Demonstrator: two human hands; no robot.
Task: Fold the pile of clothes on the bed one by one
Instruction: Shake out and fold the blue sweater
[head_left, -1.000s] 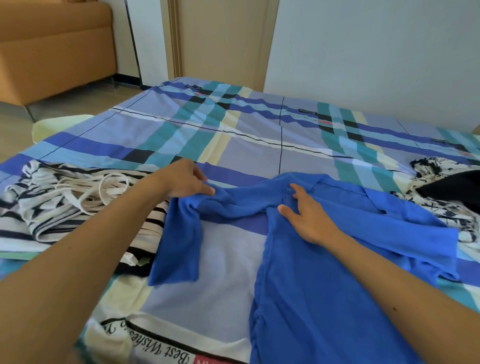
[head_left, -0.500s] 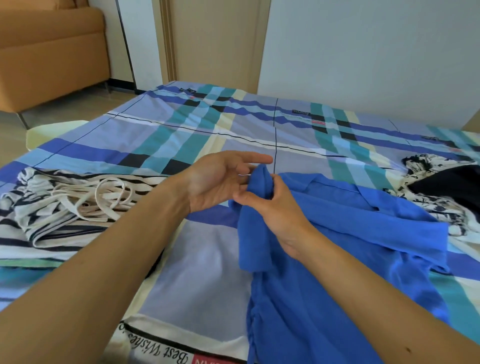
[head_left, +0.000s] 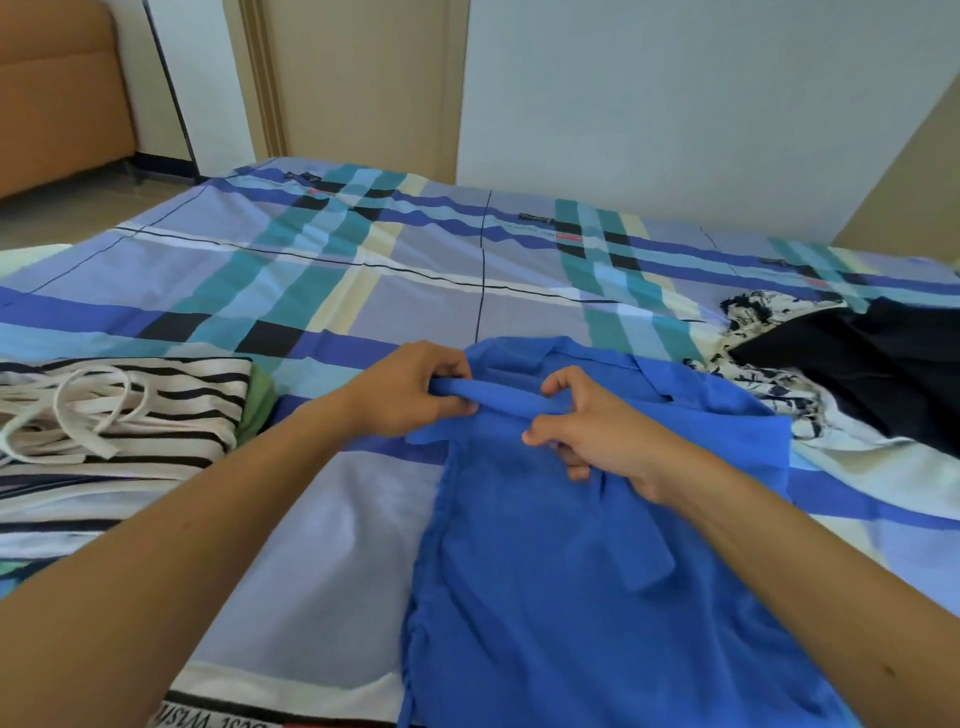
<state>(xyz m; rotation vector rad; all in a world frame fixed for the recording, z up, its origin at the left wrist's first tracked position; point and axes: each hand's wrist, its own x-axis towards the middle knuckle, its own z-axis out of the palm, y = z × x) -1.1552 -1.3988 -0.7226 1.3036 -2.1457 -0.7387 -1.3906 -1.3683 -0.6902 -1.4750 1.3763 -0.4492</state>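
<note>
L hand & R hand each pinch a rolled fold of the blue shirt, spread on the plaid bed btwn striped clothes at left & a black garment at right.

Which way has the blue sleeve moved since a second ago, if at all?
Yes: the blue sleeve swung right, away from the striped clothes; left hand and right hand pinch it across the shirt.
</note>
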